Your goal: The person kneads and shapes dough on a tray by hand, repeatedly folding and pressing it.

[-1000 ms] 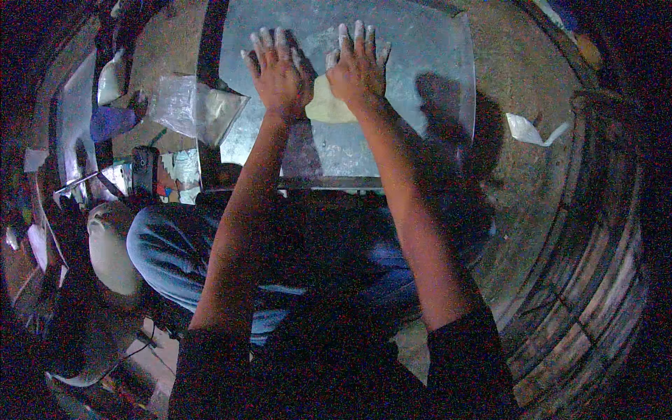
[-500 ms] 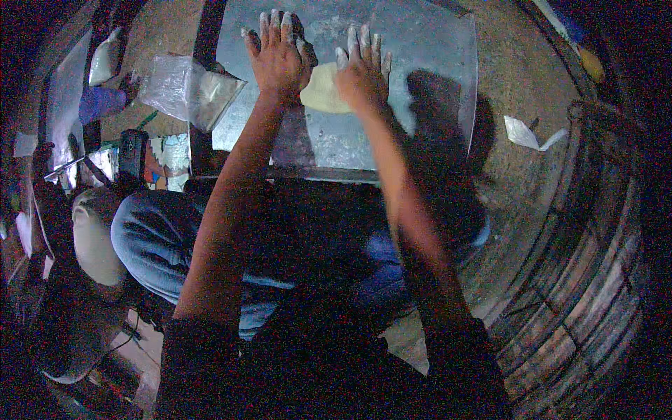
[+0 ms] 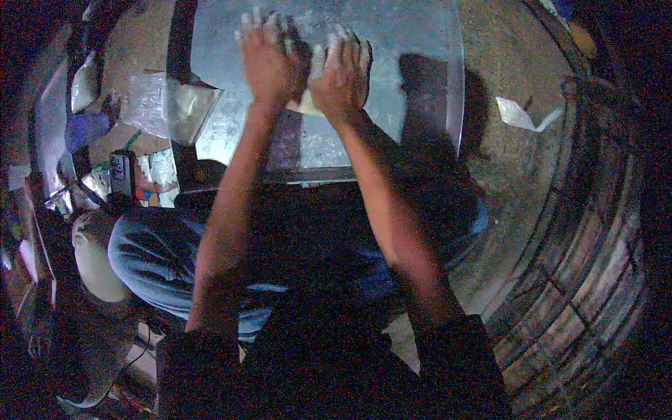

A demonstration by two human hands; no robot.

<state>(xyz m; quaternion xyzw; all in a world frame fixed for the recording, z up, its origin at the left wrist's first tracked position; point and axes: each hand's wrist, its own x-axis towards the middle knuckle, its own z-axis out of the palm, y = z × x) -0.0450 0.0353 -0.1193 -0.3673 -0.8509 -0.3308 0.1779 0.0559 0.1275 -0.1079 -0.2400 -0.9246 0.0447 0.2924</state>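
Note:
My left hand (image 3: 269, 66) lies palm-down on the grey metal sheet (image 3: 224, 126), its fingers apart, slightly bent, their tips whitened with powder. Beside it my right hand (image 3: 339, 80) is also palm-down, fingers loosely spread and whitened, over a flat pale-yellow dough piece (image 3: 306, 106). Both hands hide most of that dough, so only its lower part shows between them. I see nothing gripped in either hand.
Left of the sheet are clear plastic bags (image 3: 147, 105), a small white bag (image 3: 85, 80), a blue cloth (image 3: 87, 129) and a dark phone (image 3: 122, 173). A white plastic scrap (image 3: 518, 112) lies to the right. My jeans-clad legs (image 3: 147, 259) are below.
My right hand has moved a little left, and the two hands now cover more of the dough. Their fingers look more bent. The whole view has shifted slightly.

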